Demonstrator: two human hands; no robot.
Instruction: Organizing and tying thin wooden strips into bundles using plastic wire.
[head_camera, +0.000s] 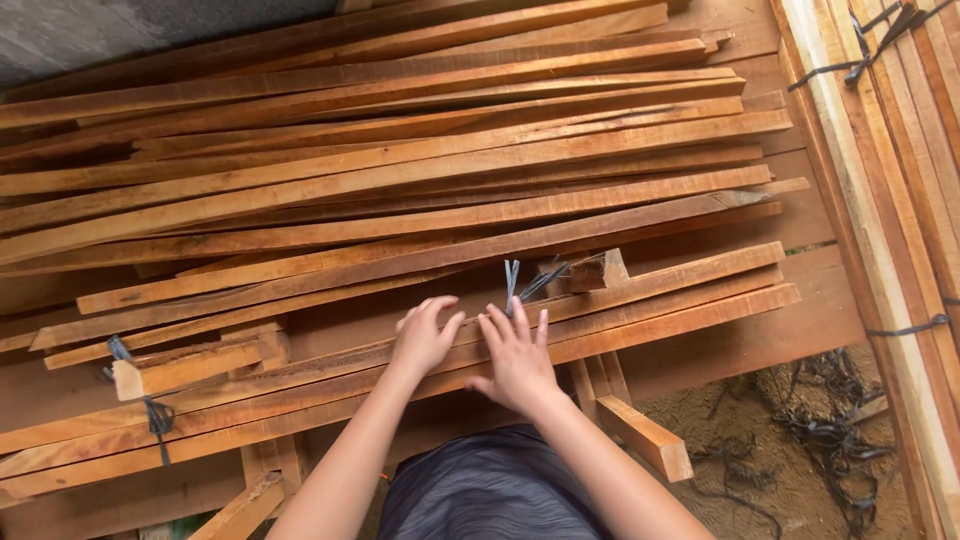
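Observation:
My left hand (423, 338) and my right hand (516, 360) rest side by side, fingers spread, on a few long reddish-brown wooden slats (640, 300) lying across the front of the pile. Neither hand holds anything. Just beyond my right fingertips the loose ends of a dark plastic strap (522, 283) stick up between the slats. A short wood block (598, 271) lies right of the strap ends. At the slats' left end another dark strap (155, 412) wraps the bundle near a short block (185, 366).
A big loose pile of long slats (400, 160) fills the area ahead. Strapped bundles of lighter planks (890, 200) run along the right side. Cut strap scraps (830, 430) lie on the sandy ground at lower right, beside an offcut (648, 437).

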